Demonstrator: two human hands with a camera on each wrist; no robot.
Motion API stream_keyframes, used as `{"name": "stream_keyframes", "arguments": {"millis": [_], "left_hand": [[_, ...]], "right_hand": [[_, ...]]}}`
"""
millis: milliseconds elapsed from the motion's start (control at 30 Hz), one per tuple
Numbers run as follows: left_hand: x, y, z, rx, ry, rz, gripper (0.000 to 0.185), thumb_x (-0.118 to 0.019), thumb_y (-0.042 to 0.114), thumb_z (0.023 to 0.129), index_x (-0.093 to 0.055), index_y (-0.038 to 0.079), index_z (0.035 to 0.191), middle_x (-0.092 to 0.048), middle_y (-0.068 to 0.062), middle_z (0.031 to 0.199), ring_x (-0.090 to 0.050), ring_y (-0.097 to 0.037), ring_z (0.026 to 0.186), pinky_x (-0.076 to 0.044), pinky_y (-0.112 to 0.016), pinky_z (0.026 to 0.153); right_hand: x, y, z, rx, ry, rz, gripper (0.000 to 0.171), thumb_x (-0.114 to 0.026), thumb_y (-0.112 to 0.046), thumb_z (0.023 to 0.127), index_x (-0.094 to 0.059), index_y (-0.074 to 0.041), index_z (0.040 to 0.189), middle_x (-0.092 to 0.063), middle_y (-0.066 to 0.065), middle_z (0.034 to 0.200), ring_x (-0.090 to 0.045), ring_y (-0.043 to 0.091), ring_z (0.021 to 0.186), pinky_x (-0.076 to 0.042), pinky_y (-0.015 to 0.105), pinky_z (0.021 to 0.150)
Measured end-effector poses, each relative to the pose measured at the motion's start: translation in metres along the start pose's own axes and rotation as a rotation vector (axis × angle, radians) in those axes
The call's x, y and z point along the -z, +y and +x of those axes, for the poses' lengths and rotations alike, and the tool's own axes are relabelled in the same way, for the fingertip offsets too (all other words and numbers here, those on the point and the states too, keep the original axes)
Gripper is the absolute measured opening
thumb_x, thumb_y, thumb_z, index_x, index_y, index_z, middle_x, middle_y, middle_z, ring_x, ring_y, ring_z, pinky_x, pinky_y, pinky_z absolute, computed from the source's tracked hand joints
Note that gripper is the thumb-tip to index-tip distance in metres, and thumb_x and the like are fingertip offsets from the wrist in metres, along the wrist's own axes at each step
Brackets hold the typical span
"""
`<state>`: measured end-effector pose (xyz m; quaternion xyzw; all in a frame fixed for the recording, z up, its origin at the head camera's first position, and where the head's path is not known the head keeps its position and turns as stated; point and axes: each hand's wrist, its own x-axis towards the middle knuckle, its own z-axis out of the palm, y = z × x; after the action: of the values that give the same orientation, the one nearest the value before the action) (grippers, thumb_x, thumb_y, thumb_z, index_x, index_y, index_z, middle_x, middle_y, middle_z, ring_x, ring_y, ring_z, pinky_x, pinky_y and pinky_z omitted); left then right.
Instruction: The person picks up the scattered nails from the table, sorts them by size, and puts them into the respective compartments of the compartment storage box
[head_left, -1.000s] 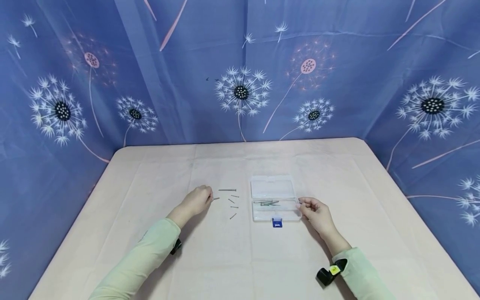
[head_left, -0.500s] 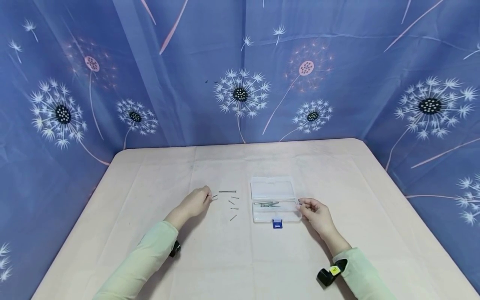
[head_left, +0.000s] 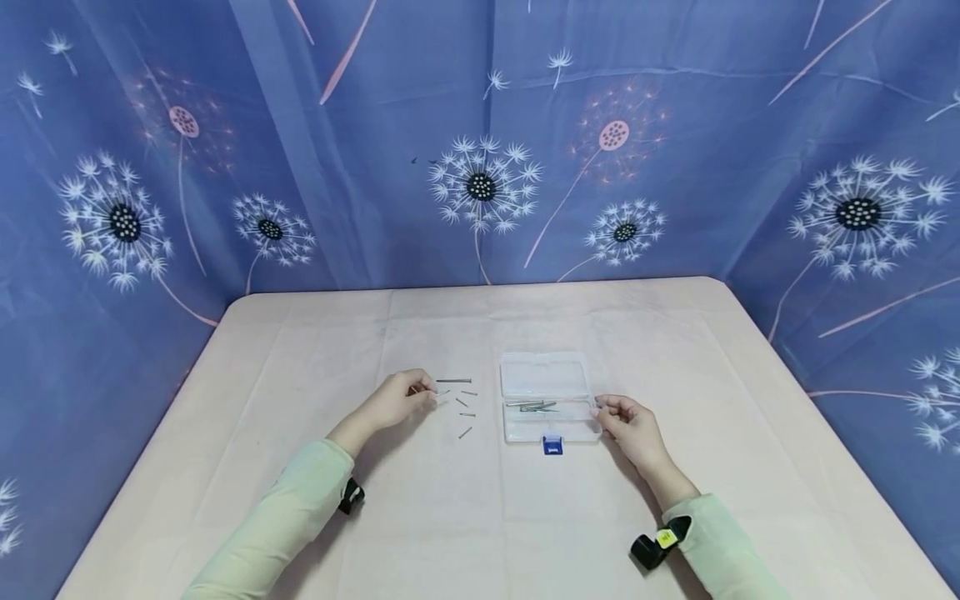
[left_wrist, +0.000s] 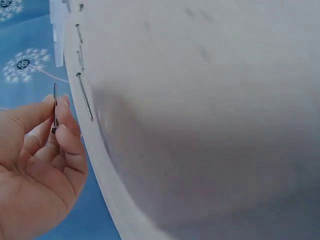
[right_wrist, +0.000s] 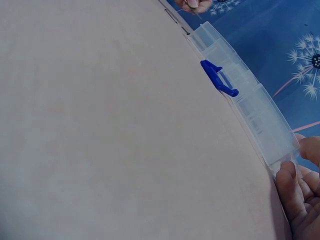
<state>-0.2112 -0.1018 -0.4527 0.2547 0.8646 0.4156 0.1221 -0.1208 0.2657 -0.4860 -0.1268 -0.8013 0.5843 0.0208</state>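
Note:
My left hand (head_left: 393, 400) pinches a nail (left_wrist: 55, 107) between thumb and fingers, just above the table. The left wrist view shows its dark head near the fingertips and its shaft standing clear. Right of that hand lie several loose nails, among them a long nail (head_left: 453, 381) at the back. A clear plastic box (head_left: 525, 432) stands open farther right, with several nails (head_left: 536, 407) in its back compartment. My right hand (head_left: 633, 429) grips the box's right edge between thumb and fingers, also visible in the right wrist view.
The clear lid (head_left: 546, 373) lies folded back behind the box, and a blue latch (head_left: 552, 445) hangs at its front. A pale cloth covers the table (head_left: 420, 517). Blue dandelion-print curtains (head_left: 360, 167) enclose its back and sides.
My left hand has lifted the nail off the table and shifted slightly to the right with it, its fingers turning. The right hand stays at the box's edge.

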Motion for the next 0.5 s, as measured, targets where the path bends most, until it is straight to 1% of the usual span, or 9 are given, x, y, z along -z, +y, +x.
{"name": "stream_keyframes", "arguments": {"millis": [67, 200, 400, 500], "left_hand": [[-0.001, 0.002, 0.000, 0.014, -0.004, -0.036, 0.011, -0.058, 0.001, 0.090, -0.061, -0.005, 0.098, -0.064, -0.015, 0.083, -0.060, -0.021, 0.068, -0.051, -0.024, 0.055], [-0.004, 0.008, 0.001, 0.021, -0.004, -0.075, 0.013, -0.058, 0.001, 0.089, -0.062, -0.007, 0.099, -0.064, -0.016, 0.084, -0.060, -0.022, 0.067, -0.052, -0.027, 0.055], [-0.009, 0.023, 0.006, 0.020, 0.016, -0.143, 0.015, -0.059, 0.001, 0.088, -0.062, -0.008, 0.100, -0.066, -0.017, 0.085, -0.058, -0.015, 0.071, -0.050, -0.021, 0.063], [-0.013, 0.030, 0.010, 0.016, 0.011, -0.160, 0.016, -0.059, 0.001, 0.088, -0.062, -0.009, 0.100, -0.066, -0.018, 0.087, -0.058, -0.013, 0.073, -0.049, -0.020, 0.067]], "right_hand": [[0.000, 0.000, 0.000, 0.005, 0.000, 0.009, 0.031, -0.062, -0.007, 0.090, -0.057, 0.010, 0.116, -0.056, -0.003, 0.082, -0.052, 0.000, 0.068, -0.049, 0.014, 0.060], [0.000, 0.000, -0.001, 0.011, -0.002, 0.009, 0.031, -0.061, -0.006, 0.090, -0.057, 0.011, 0.115, -0.056, -0.004, 0.082, -0.052, 0.000, 0.068, -0.049, 0.014, 0.059], [0.000, 0.001, -0.001, 0.007, -0.003, 0.002, 0.030, -0.061, -0.007, 0.090, -0.057, 0.010, 0.116, -0.056, -0.003, 0.083, -0.051, 0.001, 0.068, -0.049, 0.014, 0.060], [0.001, 0.000, -0.001, 0.013, -0.003, -0.001, 0.031, -0.061, -0.007, 0.091, -0.057, 0.009, 0.116, -0.057, -0.002, 0.083, -0.052, 0.001, 0.069, -0.050, 0.014, 0.060]]}}
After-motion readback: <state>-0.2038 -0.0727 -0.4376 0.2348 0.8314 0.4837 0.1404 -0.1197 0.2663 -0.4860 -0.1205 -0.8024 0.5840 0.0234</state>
